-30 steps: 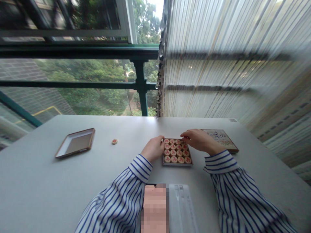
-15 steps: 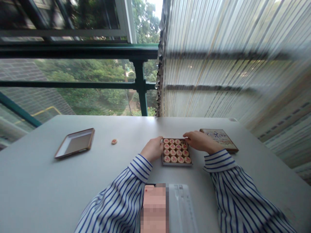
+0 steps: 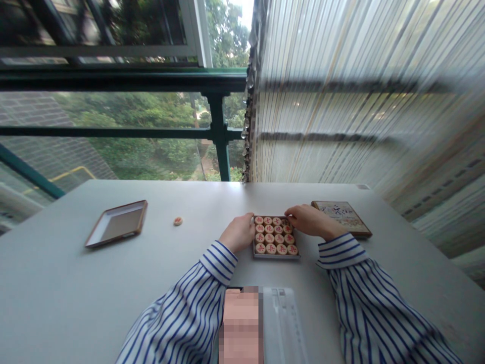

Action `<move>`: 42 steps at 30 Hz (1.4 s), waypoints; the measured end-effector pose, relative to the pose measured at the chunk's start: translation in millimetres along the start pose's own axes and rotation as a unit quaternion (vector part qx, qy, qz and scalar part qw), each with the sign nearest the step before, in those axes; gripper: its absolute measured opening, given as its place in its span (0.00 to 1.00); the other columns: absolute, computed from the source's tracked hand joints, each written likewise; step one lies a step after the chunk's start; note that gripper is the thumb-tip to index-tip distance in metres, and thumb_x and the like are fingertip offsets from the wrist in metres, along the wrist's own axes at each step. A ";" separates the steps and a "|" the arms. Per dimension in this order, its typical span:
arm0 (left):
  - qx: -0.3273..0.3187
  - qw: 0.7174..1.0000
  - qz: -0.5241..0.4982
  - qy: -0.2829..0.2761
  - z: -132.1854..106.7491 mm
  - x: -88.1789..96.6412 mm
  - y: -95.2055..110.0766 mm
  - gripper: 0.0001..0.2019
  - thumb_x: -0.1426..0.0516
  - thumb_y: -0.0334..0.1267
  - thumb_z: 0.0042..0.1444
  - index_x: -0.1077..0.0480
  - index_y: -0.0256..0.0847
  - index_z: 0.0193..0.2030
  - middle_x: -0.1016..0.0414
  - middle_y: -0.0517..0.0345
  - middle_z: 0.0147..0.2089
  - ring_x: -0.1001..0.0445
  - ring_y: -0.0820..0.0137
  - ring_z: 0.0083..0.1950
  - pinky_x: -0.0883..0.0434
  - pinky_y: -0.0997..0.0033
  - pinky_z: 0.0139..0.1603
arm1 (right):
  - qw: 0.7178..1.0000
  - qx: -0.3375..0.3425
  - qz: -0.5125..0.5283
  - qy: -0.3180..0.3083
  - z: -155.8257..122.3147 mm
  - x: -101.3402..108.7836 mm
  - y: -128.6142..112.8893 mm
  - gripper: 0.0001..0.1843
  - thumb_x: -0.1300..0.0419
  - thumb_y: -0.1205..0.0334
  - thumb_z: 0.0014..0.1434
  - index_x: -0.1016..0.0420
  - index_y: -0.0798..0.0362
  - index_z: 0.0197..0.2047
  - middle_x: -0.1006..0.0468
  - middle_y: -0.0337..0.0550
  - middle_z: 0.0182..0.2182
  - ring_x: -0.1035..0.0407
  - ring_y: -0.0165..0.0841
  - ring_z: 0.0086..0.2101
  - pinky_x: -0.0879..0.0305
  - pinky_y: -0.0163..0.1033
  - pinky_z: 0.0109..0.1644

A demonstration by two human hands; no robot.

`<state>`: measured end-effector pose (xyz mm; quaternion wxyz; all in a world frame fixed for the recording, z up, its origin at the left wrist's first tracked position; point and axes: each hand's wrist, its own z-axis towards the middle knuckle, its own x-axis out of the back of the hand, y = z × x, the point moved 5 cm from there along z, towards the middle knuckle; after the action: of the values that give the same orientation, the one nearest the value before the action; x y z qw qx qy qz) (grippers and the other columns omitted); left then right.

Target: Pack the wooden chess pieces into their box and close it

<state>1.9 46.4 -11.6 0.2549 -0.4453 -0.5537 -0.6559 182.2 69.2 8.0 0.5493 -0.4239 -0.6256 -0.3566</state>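
A small square box point(image 3: 276, 257) holds several round wooden chess pieces point(image 3: 271, 238) with red marks, laid in rows. My left hand point(image 3: 239, 233) rests curled against the box's left side, touching its rim. My right hand point(image 3: 307, 220) lies at the box's far right corner, its fingers bent over the top row of pieces; what they pinch is hidden. One loose piece point(image 3: 178, 221) lies alone on the grey table point(image 3: 76, 288), well to the left of my hands. Both my sleeves are blue-and-white striped.
An open box lid or tray point(image 3: 117, 222) lies at the left of the table. A flat printed box cover point(image 3: 343, 216) sits just right of my right hand. A white ridged object point(image 3: 284, 323) lies at the near edge. Window railing and striped curtain stand behind.
My right hand has slid slightly right and down, settling at the box's far right corner. The left hand and the loose piece have not moved.
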 end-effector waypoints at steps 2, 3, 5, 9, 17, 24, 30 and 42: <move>-0.002 1.000 -0.001 0.001 0.3 -0.3 -0.5 0.19 0.55 0.35 0.55 0.37 0.36 0.53 0.25 0.48 0.40 0.27 0.66 0.40 0.34 0.72 0.40 | 1.000 0.001 -0.001 -0.001 0.1 0.0 -0.5 0.18 0.54 0.64 0.55 0.24 0.54 0.39 0.22 0.50 0.37 0.29 0.38 0.40 0.40 0.37 0.41; -0.003 1.000 -0.002 0.001 0.5 -0.5 -0.7 0.19 0.55 0.35 0.55 0.37 0.36 0.53 0.25 0.48 0.40 0.27 0.66 0.40 0.34 0.72 0.39 | 1.000 0.002 -0.001 0.000 0.2 0.0 -0.7 0.18 0.54 0.64 0.55 0.24 0.53 0.39 0.22 0.50 0.37 0.29 0.38 0.40 0.40 0.37 0.41; -0.004 1.000 0.000 -0.001 0.7 -1.2 -1.2 0.19 0.55 0.35 0.55 0.37 0.36 0.52 0.25 0.48 0.39 0.27 0.67 0.39 0.34 0.72 0.38 | 1.000 0.005 0.001 0.003 0.4 -0.2 -1.1 0.18 0.54 0.65 0.55 0.24 0.53 0.40 0.22 0.49 0.38 0.30 0.38 0.40 0.40 0.37 0.41; -0.004 1.000 0.003 -0.001 0.5 -0.8 -1.5 0.18 0.54 0.34 0.54 0.36 0.36 0.51 0.25 0.48 0.39 0.27 0.67 0.39 0.34 0.72 0.39 | 1.000 0.006 0.007 0.005 0.1 0.0 -2.3 0.18 0.54 0.65 0.55 0.24 0.53 0.40 0.22 0.49 0.38 0.30 0.37 0.40 0.40 0.36 0.41; 0.005 1.000 0.018 -0.008 -0.3 3.6 -1.6 0.18 0.55 0.33 0.55 0.36 0.36 0.50 0.25 0.46 0.39 0.27 0.66 0.41 0.34 0.71 0.41 | 1.000 0.010 0.022 0.007 0.0 1.0 -5.8 0.18 0.54 0.64 0.55 0.25 0.54 0.41 0.22 0.50 0.38 0.30 0.38 0.40 0.40 0.36 0.41; 0.016 1.000 0.024 -0.013 -0.9 4.8 -2.6 0.16 0.54 0.33 0.55 0.37 0.36 0.50 0.25 0.46 0.41 0.27 0.65 0.43 0.34 0.71 0.42 | 1.000 0.013 0.014 0.013 -0.9 1.6 -7.5 0.18 0.55 0.64 0.56 0.25 0.54 0.41 0.22 0.50 0.37 0.29 0.37 0.39 0.39 0.37 0.40; 0.019 0.999 0.028 -0.013 -0.3 3.8 -3.1 0.17 0.54 0.32 0.55 0.37 0.36 0.51 0.25 0.47 0.38 0.27 0.66 0.39 0.34 0.72 0.38 | 1.000 0.013 0.012 0.007 0.4 1.2 -8.0 0.18 0.55 0.65 0.56 0.24 0.54 0.39 0.22 0.49 0.37 0.29 0.37 0.40 0.39 0.36 0.40; 0.020 1.000 0.017 0.008 -2.7 18.0 -5.8 0.17 0.53 0.35 0.54 0.36 0.35 0.50 0.24 0.48 0.38 0.27 0.66 0.41 0.34 0.72 0.40 | 0.997 -0.038 -0.009 0.066 -5.9 14.6 -7.7 0.18 0.55 0.60 0.58 0.29 0.51 0.47 0.24 0.48 0.41 0.30 0.38 0.41 0.40 0.38 0.42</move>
<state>-12.2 48.1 1.0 0.2789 -0.4445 -0.5568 -0.6439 176.8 62.8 23.5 0.5695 -0.4142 -0.5782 -0.4121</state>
